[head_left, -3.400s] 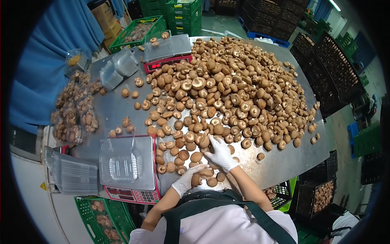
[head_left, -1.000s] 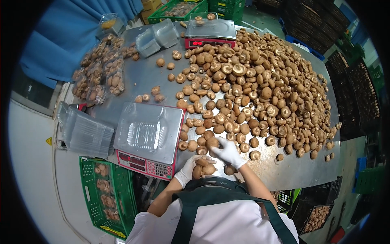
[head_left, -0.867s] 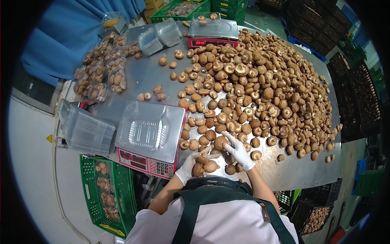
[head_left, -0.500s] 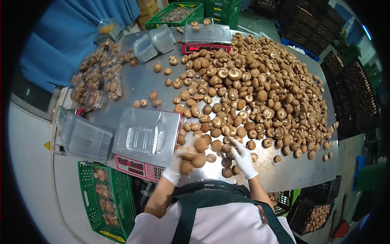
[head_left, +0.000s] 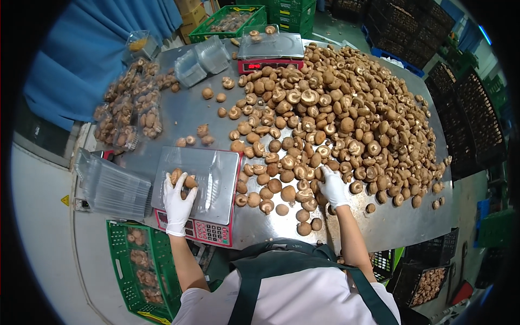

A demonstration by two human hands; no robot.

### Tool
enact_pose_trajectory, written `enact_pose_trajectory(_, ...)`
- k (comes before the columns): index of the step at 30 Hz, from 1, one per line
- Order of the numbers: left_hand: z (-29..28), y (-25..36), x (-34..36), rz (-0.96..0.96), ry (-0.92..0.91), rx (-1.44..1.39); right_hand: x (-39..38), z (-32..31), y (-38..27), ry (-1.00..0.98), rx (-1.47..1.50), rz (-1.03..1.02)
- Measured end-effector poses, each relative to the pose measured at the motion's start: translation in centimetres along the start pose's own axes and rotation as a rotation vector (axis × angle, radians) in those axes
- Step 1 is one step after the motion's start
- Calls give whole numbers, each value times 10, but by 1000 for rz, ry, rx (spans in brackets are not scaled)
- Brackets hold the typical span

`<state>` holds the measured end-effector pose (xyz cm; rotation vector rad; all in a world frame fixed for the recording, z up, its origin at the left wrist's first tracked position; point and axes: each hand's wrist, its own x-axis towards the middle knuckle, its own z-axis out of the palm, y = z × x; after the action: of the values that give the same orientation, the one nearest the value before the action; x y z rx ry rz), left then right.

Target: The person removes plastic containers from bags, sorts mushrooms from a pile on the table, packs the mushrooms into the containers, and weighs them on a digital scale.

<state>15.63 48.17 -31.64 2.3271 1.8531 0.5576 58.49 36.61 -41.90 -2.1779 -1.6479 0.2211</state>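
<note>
Left hand (head_left: pixel 179 208) – earlier beside the scale (head_left: pixel 226 203), loaded – is now over the clear tray (head_left: pixel 205 189) on it, fingers spread about a few mushrooms (head_left: pixel 190 182); firmness of hold, cannot tell. Right hand (head_left: pixel 333 189) has advanced to the mushroom pile's (head_left: pixel 374 114) near edge; whether pinching, cannot tell. Loose mushrooms (head_left: pixel 274 186) lie between hands.

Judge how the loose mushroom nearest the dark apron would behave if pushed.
The mushroom would likely roll or wobble, since its cap looks rounded. It may also slide, as the bare metal tabletop looks smooth. Pushed right, it could bump the neighbouring mushroom close beside it.
</note>
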Motion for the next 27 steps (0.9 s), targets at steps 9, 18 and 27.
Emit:
enact_pose_trajectory(9,-6,57,0,-231,95,227,-22,-17,8,89,591,366)
enact_pose_trajectory(18,85,179,-26,497,-427,-379,-81,-32,48,23,2224,806)
enact_pose_trajectory(27,180,184,-32,902,-525,-152,-89,-30,2,-79,717,556)
